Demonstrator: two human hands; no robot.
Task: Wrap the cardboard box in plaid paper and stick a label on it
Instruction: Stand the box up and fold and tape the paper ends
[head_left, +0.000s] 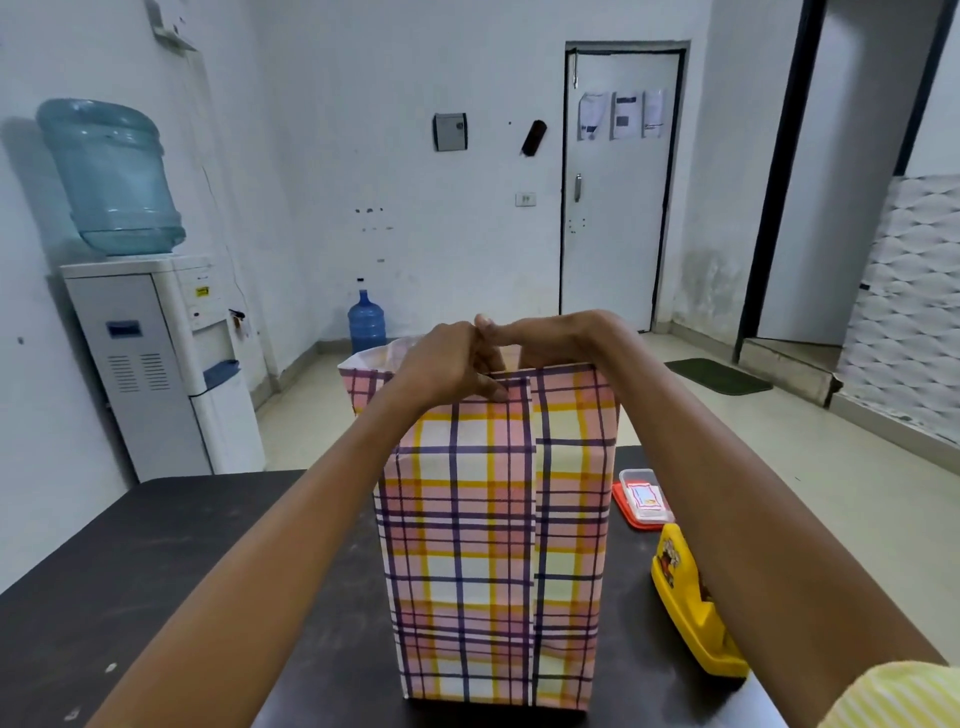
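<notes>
The box stands upright on the dark table (156, 571), fully covered by pink, yellow and purple plaid paper (493, 545), so no cardboard shows. A vertical seam runs down the front face. The paper's top end stands open above the box, its white inside showing at the back left. My left hand (457, 364) pinches the front top edge of the paper just left of the seam. My right hand (524, 338) reaches over the same edge from the right, its fingers curled down behind the paper. The thumbs of the two hands touch.
A yellow tape dispenser (685, 597) lies on the table right of the box, under my right forearm. Behind it sits a clear container on a red lid (644, 499) with a small label inside. A water dispenser (156, 364) stands beyond the table at left.
</notes>
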